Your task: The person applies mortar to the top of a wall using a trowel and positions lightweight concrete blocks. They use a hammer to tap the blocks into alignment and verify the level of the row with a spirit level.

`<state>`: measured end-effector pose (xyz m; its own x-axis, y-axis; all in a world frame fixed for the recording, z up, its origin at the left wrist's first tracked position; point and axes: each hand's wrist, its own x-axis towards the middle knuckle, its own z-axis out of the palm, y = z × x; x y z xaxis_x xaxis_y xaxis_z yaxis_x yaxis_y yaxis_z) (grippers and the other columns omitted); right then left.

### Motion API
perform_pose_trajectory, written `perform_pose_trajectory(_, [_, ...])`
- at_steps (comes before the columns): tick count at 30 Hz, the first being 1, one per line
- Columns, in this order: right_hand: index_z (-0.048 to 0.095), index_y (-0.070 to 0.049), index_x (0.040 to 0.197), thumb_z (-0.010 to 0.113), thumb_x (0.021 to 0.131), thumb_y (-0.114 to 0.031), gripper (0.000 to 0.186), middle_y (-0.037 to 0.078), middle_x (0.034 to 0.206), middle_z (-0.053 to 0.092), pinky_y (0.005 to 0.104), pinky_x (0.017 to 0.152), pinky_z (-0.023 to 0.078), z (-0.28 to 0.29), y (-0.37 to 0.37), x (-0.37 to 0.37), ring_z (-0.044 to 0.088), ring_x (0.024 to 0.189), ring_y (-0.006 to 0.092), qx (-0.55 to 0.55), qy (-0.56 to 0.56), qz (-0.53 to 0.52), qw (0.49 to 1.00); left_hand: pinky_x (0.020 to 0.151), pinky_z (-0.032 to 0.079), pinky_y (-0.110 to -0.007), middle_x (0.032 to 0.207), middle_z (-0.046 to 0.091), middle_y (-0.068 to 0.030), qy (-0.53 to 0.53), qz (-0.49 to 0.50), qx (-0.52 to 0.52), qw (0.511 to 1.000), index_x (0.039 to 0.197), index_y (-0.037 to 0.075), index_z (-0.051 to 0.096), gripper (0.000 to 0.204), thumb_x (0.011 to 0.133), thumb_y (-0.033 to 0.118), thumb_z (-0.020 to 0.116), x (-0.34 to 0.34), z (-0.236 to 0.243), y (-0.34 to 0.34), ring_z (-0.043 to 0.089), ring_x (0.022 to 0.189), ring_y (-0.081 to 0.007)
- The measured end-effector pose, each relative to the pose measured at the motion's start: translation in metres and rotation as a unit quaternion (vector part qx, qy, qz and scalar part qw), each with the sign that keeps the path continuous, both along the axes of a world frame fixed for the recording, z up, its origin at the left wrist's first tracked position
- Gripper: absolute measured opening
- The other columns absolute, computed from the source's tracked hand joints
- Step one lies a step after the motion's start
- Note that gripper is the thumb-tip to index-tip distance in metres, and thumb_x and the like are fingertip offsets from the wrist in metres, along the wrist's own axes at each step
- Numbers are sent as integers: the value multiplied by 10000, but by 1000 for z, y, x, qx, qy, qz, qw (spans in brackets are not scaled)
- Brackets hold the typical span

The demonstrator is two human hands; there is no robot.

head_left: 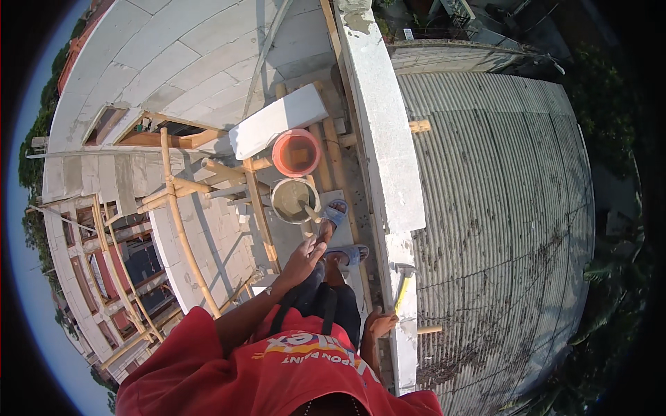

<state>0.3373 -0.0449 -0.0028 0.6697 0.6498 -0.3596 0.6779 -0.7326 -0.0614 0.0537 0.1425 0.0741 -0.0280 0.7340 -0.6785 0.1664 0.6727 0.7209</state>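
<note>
My left hand (304,259) is over my legs, with its fingers stretched out and apart and nothing seen in them. Just beyond it stands a bucket of grey mortar (288,200), and a tool with a wooden handle (311,211) sticks out of the mortar. My right hand (381,324) is at the side of the white block wall (388,166), its fingers closed around the lower end of a hammer's yellow handle (402,295). The hammer's head is over the wall top. Part of the grip is hidden by the hand.
An orange bucket (297,152) with liquid stands behind the mortar bucket, beside a loose white block (277,121). Bamboo scaffold poles (182,229) rise at left. My sandalled feet (347,255) are on the planks. Right of the wall lies a corrugated roof (492,208), lower down.
</note>
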Motion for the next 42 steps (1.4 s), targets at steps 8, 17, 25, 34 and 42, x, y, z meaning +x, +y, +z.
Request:
perform_pose_trajectory(8, [374, 47, 1421, 669, 865, -500, 834, 351, 1399, 408, 593, 1039, 419, -79, -20, 43, 436, 1296, 513, -104, 53, -40, 992, 1184, 298, -470, 1611, 224, -281, -29, 48, 58, 997, 1578, -32, 96, 1181, 835, 709, 638, 77, 46, 205, 277, 1492, -368])
perform_pose_trajectory(17, [482, -73, 1165, 674, 818, -314, 464, 268, 1241, 506, 597, 905, 497, -86, 9, 64, 542, 1134, 485, -54, -18, -147, 988, 1196, 293, -452, 1579, 290, -288, 10, 17, 43, 999, 1576, -32, 84, 1143, 827, 505, 761, 110, 28, 247, 301, 1477, -380])
perform_pose_trajectory(25, [513, -66, 1110, 555, 927, -368, 356, 251, 1070, 623, 580, 824, 528, -68, 20, 79, 642, 998, 433, -83, 9, 13, 996, 1188, 314, -412, 1545, 349, -299, 37, -14, 37, 999, 1548, -86, 144, 1065, 835, 369, 791, 102, 0, 247, 365, 1448, -363])
perform_pose_trajectory(34, [648, -5, 1032, 629, 955, -337, 341, 212, 749, 654, 509, 652, 481, 57, -14, 35, 652, 741, 446, 35, 238, 63, 968, 1003, 523, -416, 1320, 559, -322, 82, 11, 79, 993, 1585, -24, 83, 1250, 746, 521, 832, 107, -32, 251, 624, 1162, -394])
perform_pose_trajectory(42, [668, -6, 946, 694, 936, -351, 346, 243, 803, 651, 487, 651, 477, 214, -71, 59, 629, 719, 443, 40, 263, 98, 959, 1152, 409, -459, 1525, 352, -297, 75, 28, 47, 996, 1601, 38, 33, 1233, 770, 501, 816, 120, -27, 250, 400, 1410, -389])
